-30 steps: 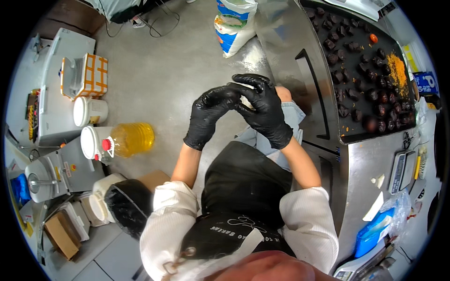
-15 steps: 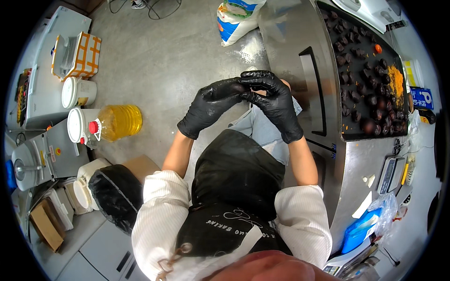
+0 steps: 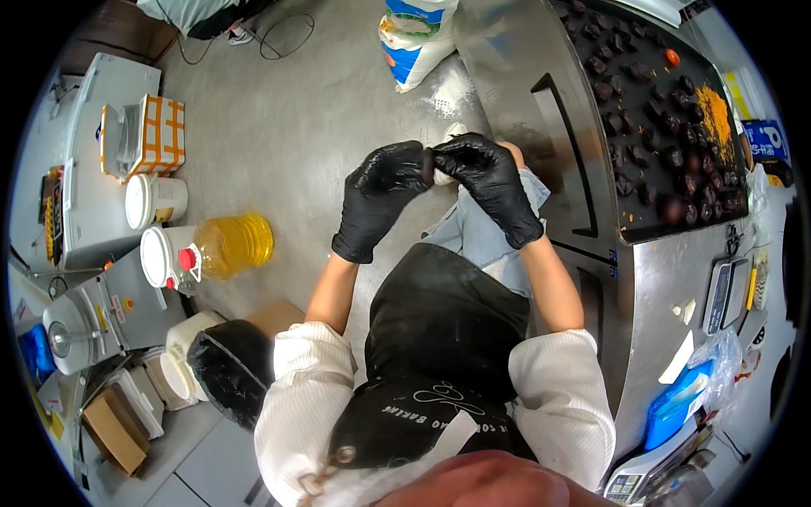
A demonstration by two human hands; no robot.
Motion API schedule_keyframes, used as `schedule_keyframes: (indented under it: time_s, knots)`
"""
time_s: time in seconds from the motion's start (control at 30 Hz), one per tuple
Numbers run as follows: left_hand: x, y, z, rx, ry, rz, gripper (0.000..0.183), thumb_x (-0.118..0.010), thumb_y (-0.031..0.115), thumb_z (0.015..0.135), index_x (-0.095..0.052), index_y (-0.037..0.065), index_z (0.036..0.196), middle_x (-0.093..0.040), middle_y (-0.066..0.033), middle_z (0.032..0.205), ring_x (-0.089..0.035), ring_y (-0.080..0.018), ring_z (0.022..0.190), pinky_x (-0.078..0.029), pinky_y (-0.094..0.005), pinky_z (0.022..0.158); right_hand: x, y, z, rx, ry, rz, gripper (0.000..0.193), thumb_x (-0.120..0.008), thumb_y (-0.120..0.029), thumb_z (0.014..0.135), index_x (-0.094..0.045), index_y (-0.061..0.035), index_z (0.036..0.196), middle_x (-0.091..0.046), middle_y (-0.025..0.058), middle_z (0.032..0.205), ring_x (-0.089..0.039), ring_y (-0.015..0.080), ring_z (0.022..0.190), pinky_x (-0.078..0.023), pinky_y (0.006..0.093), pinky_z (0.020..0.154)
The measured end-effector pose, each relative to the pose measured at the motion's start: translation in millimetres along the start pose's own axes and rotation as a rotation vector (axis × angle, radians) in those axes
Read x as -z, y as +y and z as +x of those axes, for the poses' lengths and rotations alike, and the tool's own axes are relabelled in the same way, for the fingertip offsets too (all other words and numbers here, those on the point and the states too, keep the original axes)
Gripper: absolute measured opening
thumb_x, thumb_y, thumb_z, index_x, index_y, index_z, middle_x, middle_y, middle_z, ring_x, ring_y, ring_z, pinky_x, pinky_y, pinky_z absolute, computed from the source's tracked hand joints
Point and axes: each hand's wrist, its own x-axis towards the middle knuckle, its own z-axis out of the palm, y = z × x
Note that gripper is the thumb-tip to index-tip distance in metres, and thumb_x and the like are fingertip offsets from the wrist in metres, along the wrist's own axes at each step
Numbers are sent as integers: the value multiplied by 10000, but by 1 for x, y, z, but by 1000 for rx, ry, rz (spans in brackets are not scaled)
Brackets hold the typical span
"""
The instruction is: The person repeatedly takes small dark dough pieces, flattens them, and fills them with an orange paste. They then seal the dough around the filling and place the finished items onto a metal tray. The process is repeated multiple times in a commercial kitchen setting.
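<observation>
Both my hands wear black gloves and meet in front of me, above the floor. My left hand point(image 3: 382, 193) is curled round a small dark reddish-brown lump point(image 3: 427, 168), which shows at its fingertips. The fingers of my right hand point(image 3: 488, 179) are pinched together against the lump's upper end. Gloves cover part of the lump, so its full shape is hidden. To the right lies a black baking tray point(image 3: 642, 224) with many similar dark lumps point(image 3: 672, 156). Orange crumbs point(image 3: 716, 118) form a heap on it, and a small orange-red ball point(image 3: 672, 57) sits farther back.
The tray rests on a steel counter point(image 3: 646, 287) with a dark-handled door point(image 3: 564, 160) below. A scale point(image 3: 723, 296) lies nearer on it. At left stand an oil jug point(image 3: 232, 247), white buckets point(image 3: 156, 201) and a taped box point(image 3: 159, 135). Ahead is a sack point(image 3: 414, 46).
My hands have drawn slightly apart, and the lump between them shows more. My right fingers have gone from loosely bent to a pinch. The whole view has shifted a little.
</observation>
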Motion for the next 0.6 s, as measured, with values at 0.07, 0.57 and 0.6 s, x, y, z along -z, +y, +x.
schedule_keyframes:
  time_s: [0.07,0.57,0.6]
  knots:
    - [2,-8,5,-25,13,16,433,-718,-50,765,-610,25,1177,-664,-83,1061,-634,-137,951,-513,-271,849,-3,5,-2,-65,3,132,241,-719,-8,800,-639,5,1028,-666,54,962,-624,110,892,-516,253,810]
    - [-6,6,13,150,2,-41,255,-654,-8,838,-643,-7,1093,-706,-94,928,-656,-138,753,-526,-257,671,-1,-19,4,-163,44,349,266,-744,2,764,-662,-1,1017,-676,70,971,-634,119,912,-523,253,801]
    - [-5,4,14,166,-9,-20,250,-654,-9,839,-642,-11,1088,-704,-94,933,-656,-138,758,-526,-256,674,0,-14,2,-95,36,280,251,-739,-1,770,-663,1,1009,-677,70,975,-636,119,902,-524,255,802]
